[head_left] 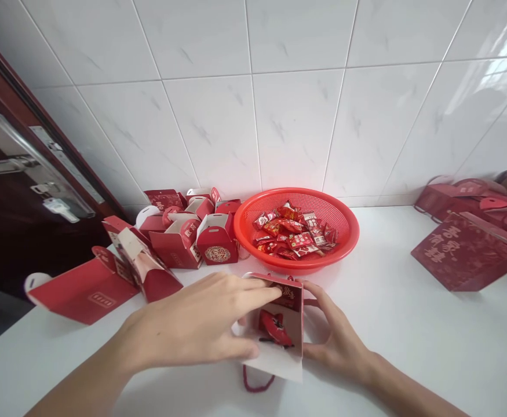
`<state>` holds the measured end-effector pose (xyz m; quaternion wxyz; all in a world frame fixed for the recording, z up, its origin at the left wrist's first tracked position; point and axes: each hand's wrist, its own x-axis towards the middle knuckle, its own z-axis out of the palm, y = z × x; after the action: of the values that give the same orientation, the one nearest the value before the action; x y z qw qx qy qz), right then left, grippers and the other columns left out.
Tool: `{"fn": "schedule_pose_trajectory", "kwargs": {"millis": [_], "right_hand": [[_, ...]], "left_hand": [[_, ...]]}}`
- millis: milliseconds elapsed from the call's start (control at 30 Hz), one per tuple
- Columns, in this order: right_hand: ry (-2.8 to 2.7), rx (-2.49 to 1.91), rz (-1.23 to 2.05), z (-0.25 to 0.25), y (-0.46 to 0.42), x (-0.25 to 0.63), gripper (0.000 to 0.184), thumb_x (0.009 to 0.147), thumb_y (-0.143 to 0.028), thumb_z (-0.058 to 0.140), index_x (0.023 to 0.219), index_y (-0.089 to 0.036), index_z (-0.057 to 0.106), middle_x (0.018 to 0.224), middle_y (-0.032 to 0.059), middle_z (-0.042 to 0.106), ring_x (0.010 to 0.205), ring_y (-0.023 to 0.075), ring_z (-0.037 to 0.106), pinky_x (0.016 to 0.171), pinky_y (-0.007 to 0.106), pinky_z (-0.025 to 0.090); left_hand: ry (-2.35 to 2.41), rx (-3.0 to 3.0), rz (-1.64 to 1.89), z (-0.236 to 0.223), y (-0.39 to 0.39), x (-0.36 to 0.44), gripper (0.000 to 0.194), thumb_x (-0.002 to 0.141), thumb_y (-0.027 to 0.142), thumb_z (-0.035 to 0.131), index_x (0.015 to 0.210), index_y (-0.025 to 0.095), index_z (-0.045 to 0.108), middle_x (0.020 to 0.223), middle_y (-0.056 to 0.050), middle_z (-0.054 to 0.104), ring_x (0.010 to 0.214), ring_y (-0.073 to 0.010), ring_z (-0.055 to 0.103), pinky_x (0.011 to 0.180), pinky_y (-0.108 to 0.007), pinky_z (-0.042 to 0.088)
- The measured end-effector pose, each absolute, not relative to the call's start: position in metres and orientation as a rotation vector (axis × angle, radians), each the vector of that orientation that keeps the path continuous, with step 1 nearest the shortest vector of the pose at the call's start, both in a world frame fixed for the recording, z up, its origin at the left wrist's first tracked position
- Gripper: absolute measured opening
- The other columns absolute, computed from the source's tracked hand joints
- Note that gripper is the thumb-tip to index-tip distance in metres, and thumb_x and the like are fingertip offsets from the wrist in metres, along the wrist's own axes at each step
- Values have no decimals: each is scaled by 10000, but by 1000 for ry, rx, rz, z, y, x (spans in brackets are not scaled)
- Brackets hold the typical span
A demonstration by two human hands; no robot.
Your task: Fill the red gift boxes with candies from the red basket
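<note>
A small red gift box (294, 330) with a pale inside stands upright before me, its top flaps apart. Red-wrapped candy (276, 330) lies inside it, and a dark red cord handle (258, 387) loops out at the near side. My left hand (192, 324) grips the box's left side; its index finger reaches across to the far flap and its thumb rests near the front left. Some left fingers are hidden. My right hand (335, 336) is wrapped round the box's right wall, thumb and fingers against it.
A red plastic basket (349, 237) of wrapped candies stands behind the box. Several red boxes (174, 246) crowd together at the left, near an opened box (88, 289). More maroon boxes (462, 255) stand at the right. Behind rises a tiled wall (296, 127); a door (5, 220) borders the left.
</note>
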<state>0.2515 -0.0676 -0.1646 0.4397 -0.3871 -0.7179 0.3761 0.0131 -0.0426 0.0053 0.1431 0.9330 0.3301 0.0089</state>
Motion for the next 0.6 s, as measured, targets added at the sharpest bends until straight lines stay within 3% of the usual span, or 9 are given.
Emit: {"fn": "schedule_pose_trajectory", "kwargs": {"millis": [200,400,500,600], "right_hand": [[-1812,-988,919,-164,-69,253,915,779,-254,837,1524,-332,311,1494,100,508,1292,278,586,1068,429,529],[-1808,-992,968,-163,-68,252,921,751,-290,859,1509,-298,334,1502,124,503,1309,305,570,1070,470,522],[-1798,-993,958,-164,-68,251,907,749,-308,860,1498,-300,349,1484,127,517,1274,310,593,1046,475,533],[-1788,-978,970,-165,-68,251,913,748,-298,858,1501,-312,343,1481,115,520,1255,297,604,1036,455,537]], "left_hand": [[892,2741,41,9,-46,11,385,899,273,663,1281,314,686,1110,-36,766,911,-220,733,796,-282,559],[788,2611,446,19,-22,11,215,929,259,629,1092,247,769,976,-14,798,840,-167,734,756,-243,575],[972,2508,694,21,8,18,189,920,315,631,956,212,786,939,-4,800,853,-171,734,809,-260,574],[1082,2506,583,13,50,36,221,909,296,611,1003,206,789,1028,-15,802,980,-201,731,895,-284,554]]}}
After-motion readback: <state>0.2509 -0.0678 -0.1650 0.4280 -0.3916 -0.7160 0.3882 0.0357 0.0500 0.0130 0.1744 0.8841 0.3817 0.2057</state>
